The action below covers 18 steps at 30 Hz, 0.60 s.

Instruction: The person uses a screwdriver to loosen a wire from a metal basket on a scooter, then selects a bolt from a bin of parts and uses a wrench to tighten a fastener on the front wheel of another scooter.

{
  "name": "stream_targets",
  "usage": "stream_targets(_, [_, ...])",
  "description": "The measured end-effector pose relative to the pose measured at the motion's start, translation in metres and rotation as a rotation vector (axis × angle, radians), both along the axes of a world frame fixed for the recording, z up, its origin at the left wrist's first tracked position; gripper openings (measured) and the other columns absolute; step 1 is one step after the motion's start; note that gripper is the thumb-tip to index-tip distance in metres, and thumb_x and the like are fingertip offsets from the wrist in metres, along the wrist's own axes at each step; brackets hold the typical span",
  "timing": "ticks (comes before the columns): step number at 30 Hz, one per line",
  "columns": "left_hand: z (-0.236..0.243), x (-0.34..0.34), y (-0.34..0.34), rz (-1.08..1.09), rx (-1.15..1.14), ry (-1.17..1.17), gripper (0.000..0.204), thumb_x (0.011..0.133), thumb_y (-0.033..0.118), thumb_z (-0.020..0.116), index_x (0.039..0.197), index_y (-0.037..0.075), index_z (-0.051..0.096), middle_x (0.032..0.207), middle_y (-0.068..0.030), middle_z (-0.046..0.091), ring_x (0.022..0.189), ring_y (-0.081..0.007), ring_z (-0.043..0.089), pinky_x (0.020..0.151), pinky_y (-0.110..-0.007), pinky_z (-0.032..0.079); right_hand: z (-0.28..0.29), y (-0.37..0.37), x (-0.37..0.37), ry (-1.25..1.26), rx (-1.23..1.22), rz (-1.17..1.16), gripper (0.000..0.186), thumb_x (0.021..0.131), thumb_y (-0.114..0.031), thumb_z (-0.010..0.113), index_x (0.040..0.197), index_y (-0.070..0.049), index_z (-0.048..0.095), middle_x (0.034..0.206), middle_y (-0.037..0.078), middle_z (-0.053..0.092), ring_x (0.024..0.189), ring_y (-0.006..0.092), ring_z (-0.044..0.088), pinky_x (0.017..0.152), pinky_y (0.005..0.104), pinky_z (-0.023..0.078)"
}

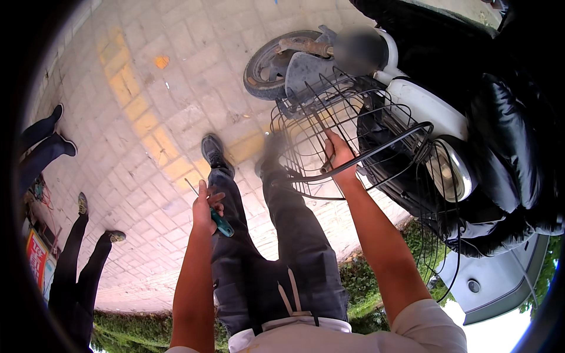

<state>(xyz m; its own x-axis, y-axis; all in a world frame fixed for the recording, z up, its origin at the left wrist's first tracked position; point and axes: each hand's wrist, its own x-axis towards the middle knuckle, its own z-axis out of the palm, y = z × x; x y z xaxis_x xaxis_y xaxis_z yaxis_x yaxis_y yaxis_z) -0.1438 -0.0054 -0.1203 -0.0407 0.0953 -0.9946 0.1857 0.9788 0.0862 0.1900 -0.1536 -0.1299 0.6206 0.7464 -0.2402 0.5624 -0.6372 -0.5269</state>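
A screwdriver with a green handle (222,225) is in my left hand (205,209), its thin shaft pointing up and to the left. That hand is held over the paving in front of my left leg, apart from the scooter. My right hand (341,157) is at the black wire basket (306,126), closed around a slim metal rod (324,169). The rod's exact kind is unclear, and wires cover part of it. The basket is at the front of a white and black scooter (421,100), near its front wheel (262,73).
A puffy black cover (500,147) lies over the scooter. To the left, people's legs (79,265) stand on the brick paving (188,112), which has a yellow stripe (132,106). Green plants (365,288) and a pale vehicle-like body (500,282) are at the lower right.
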Motion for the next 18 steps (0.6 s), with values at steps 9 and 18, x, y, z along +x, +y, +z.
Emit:
stream_targets(9, [0.053, -0.045, 0.013, 0.028, 0.067, 0.04, 0.085, 0.082, 0.067, 0.046, 0.131, -0.003, 0.04, 0.105, -0.0173, 0.058, 0.055, -0.0102, 0.043, 0.046, -0.024, 0.035, 0.024, 0.027, -0.001, -0.368, -0.305, 0.313, 0.035, 0.073, -0.008, 0.058, 0.107, -0.011, 0.059, 0.069, 0.007, 0.056, 0.064, 0.0282, 0.058, 0.054, 0.0377, 0.048])
stream_targets(18, [0.083, -0.062, 0.005, 0.061, 0.088, 0.099, 0.083, 0.082, 0.067, 0.046, 0.129, -0.001, 0.042, 0.1, -0.0159, 0.06, 0.053, -0.0108, 0.045, 0.046, -0.024, 0.037, -0.001, 0.028, 0.002, 1.287, 0.236, -1.214, 0.018, 0.09, -0.02, 0.047, 0.073, -0.012, 0.047, 0.051, -0.005, 0.03, 0.04, 0.0096, 0.028, 0.04, 0.0264, 0.023])
